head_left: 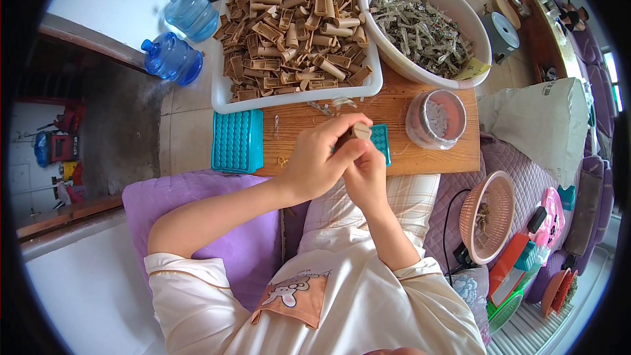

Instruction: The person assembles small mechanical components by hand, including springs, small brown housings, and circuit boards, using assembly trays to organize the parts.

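Note:
My left hand [319, 154] and my right hand [365, 174] come together above the front of the wooden table. Between them is a small brown plastic casing [359, 131], its end turned up. The left fingers wrap round it from the side; the right fingers close on it from below, partly hidden. Just beneath the hands a teal tray with round pockets [380, 141] shows in part. Behind them, a white tub [299, 96] is heaped with brown plastic casings [296, 33] like the one held.
At the far right stands a basin [483, 46] of small clear parts. A clear jar [437, 118] sits nearer on the table [453, 158]. Stacked teal trays [236, 141] lie at the left edge, yellow-handled scissors [282, 161] beside them. Blue water bottles [174, 59] stand farther left.

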The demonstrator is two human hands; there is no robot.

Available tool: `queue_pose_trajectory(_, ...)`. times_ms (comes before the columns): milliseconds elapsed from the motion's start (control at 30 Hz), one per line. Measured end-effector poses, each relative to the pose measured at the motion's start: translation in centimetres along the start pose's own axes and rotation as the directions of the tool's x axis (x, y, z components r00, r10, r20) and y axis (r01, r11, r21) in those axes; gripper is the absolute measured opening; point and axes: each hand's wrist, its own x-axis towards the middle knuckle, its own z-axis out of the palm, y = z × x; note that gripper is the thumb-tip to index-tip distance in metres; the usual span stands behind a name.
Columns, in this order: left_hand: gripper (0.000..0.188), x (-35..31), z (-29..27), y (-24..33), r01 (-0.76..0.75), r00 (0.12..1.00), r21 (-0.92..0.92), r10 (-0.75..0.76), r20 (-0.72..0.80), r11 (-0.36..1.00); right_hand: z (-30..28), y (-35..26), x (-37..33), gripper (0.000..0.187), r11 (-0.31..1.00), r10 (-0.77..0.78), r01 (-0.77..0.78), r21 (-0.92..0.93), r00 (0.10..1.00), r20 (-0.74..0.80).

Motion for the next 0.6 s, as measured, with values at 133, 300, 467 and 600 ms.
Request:
queue_pose_trajectory(133, 0.039, -0.4, 0.2, 0.7, -0.133, 0.991, 0.087, 0.134, -0.001, 0.987, 0.1, -0.8, -0.2, 0.008, 0.984, -0.13, 0.128, -0.127, 0.992, -0.008)
queue_pose_trajectory(300, 0.034, -0.3, 0.1, 0.7, -0.226, 0.974, 0.201, 0.222, 0.045, 0.953, 0.9, 0.5, -0.4, 0.005, 0.98, -0.166, 0.159, -0.119, 0.985, -0.054)
queue_pose_trajectory(467, 0.033, 0.8, 0.5, -0.3, -0.482, 0.865, 0.318, 0.5, 0.028, 0.816, -0.4, 0.9, 0.2, 0.009, 0.928, -0.322, 0.295, -0.229, 0.943, -0.088)
queue_pose_trajectory(600, 0.035, 1.6, -0.6, 0.4, -0.66, 0.684, 0.58, 0.702, 0.2, 0.478, -2.8, 0.5, -0.1, 0.019, 0.859, -0.373, 0.378, -0.346, 0.924, 0.084)
